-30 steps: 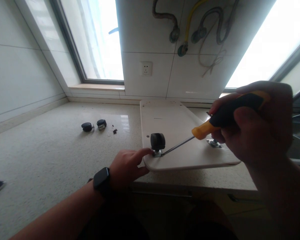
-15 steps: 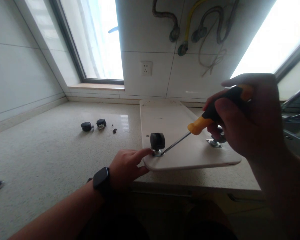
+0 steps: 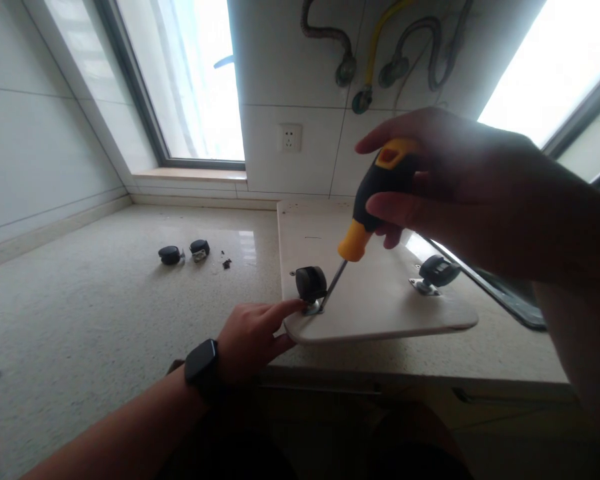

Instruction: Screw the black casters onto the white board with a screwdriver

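My right hand (image 3: 430,180) is closed around the yellow and black handle of a screwdriver (image 3: 357,217). The screwdriver stands steeply, its tip at the edge of the metal plate of a black caster wheel (image 3: 310,283). That caster sits on the near left corner of a white board (image 3: 370,300) with rounded corners. My left hand (image 3: 253,337), wearing a black watch, grips this corner, one finger against the caster's plate and another at the board's edge. A second caster (image 3: 437,272) stands on a plate at the board's near right. The screw under the tip is too small to make out.
Two loose black casters (image 3: 170,255) (image 3: 199,249) lie on the speckled countertop (image 3: 105,320), beside a small pile of screws (image 3: 227,264). At the right is a dark-rimmed sink (image 3: 510,307). A socket (image 3: 290,137) and hoses (image 3: 367,60) are on the tiled wall behind.
My right hand has moved left and up, bringing the screwdriver from a slant to a steeper stance. Its tip stays at the caster's plate. The left hand keeps its place.
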A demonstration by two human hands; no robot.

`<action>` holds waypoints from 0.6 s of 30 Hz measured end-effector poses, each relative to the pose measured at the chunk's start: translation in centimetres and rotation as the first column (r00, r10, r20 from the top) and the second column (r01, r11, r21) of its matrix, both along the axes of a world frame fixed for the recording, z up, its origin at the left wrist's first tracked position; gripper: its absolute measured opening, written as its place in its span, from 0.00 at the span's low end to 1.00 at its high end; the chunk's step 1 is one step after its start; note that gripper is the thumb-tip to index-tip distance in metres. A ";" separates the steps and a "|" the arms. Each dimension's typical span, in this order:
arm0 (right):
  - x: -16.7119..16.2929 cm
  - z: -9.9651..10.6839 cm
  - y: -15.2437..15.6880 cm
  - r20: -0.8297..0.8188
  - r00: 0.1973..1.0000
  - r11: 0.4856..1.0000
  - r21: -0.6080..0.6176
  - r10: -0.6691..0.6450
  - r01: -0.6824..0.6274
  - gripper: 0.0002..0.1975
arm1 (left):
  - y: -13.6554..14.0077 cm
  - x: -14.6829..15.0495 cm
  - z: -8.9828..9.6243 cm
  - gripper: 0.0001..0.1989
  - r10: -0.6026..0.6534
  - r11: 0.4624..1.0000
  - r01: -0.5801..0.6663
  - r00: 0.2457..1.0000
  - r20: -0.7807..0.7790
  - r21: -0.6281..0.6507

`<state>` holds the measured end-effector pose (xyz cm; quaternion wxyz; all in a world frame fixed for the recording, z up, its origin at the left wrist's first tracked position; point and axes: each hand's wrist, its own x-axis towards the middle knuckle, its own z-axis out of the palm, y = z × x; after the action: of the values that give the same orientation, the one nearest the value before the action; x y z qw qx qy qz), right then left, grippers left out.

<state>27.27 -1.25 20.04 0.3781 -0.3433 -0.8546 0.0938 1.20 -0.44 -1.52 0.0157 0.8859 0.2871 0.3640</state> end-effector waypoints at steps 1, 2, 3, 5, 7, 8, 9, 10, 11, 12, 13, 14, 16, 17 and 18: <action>-0.5 0.2 -0.1 0.007 1.000 1.000 0.008 -0.011 0.011 0.20 | 0.0 0.0 0.1 0.16 -0.007 1.000 0.007 1.000 0.007 0.003; -0.9 0.3 -0.1 0.017 0.999 0.999 0.033 -0.032 0.031 0.20 | 0.0 0.0 0.1 0.16 -0.012 1.000 0.012 1.000 0.011 0.007; -1.3 0.3 -0.2 0.031 0.997 0.995 0.068 -0.070 0.068 0.20 | 0.0 0.1 0.1 0.15 -0.013 1.000 0.013 1.000 0.013 0.011; -1.9 0.0 -0.3 0.061 0.984 0.976 0.153 -0.167 0.156 0.22 | -0.1 0.1 0.1 0.15 -0.003 1.000 0.003 1.000 0.009 0.017; -2.1 -0.2 -0.3 0.087 0.964 0.948 0.222 -0.253 0.229 0.24 | -0.1 0.2 0.1 0.15 0.013 1.000 -0.013 1.000 0.001 0.015; -2.1 -0.4 -0.2 0.098 0.956 0.939 0.236 -0.278 0.249 0.24 | 0.0 0.2 0.1 0.15 0.017 1.000 -0.017 1.000 -0.003 0.010; -2.1 -0.4 -0.2 0.104 0.952 0.938 0.232 -0.287 0.257 0.21 | 0.0 0.2 0.1 0.14 0.020 1.000 -0.020 1.000 -0.005 0.004; -2.1 -0.5 -0.1 0.102 0.955 0.944 0.209 -0.279 0.254 0.18 | 0.1 0.1 0.2 0.15 0.019 1.000 -0.019 1.000 -0.004 -0.001; -2.0 -0.5 -0.1 0.089 0.961 0.954 0.171 -0.263 0.245 0.13 | 0.2 0.0 0.2 0.16 0.012 1.000 -0.012 1.000 -0.001 -0.004; -1.9 -0.4 0.0 0.068 0.968 0.964 0.126 -0.242 0.232 0.09 | 0.3 -0.3 0.4 0.20 -0.004 1.000 0.004 1.000 0.004 -0.005; -1.7 -0.3 0.1 0.045 0.975 0.973 0.087 -0.216 0.212 0.07 | 0.4 -0.5 0.5 0.25 -0.034 0.999 0.034 0.999 0.012 -0.008; -1.5 -0.2 0.1 0.029 0.982 0.981 0.063 -0.184 0.182 0.06 | 0.5 -0.8 0.8 0.30 -0.071 0.997 0.072 0.997 0.038 -0.012; -1.1 0.0 0.0 0.009 0.993 0.991 0.065 -0.118 0.117 0.05 | 0.6 -1.1 1.6 0.33 -0.082 0.996 0.087 0.987 0.137 -0.036; -0.8 0.0 0.0 0.005 0.996 0.993 0.083 -0.089 0.088 0.05 | 0.6 -1.1 2.1 0.30 -0.034 0.997 0.046 0.979 0.201 -0.058; -0.5 0.0 -0.1 0.002 0.998 0.993 0.097 -0.066 0.066 0.06 | 0.6 -1.0 2.7 0.27 0.031 0.996 -0.008 0.966 0.255 -0.090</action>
<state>26.77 -1.35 20.08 0.3950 -0.3529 -0.8473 0.0388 0.23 0.19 1.21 0.0884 0.8271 0.3070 0.4624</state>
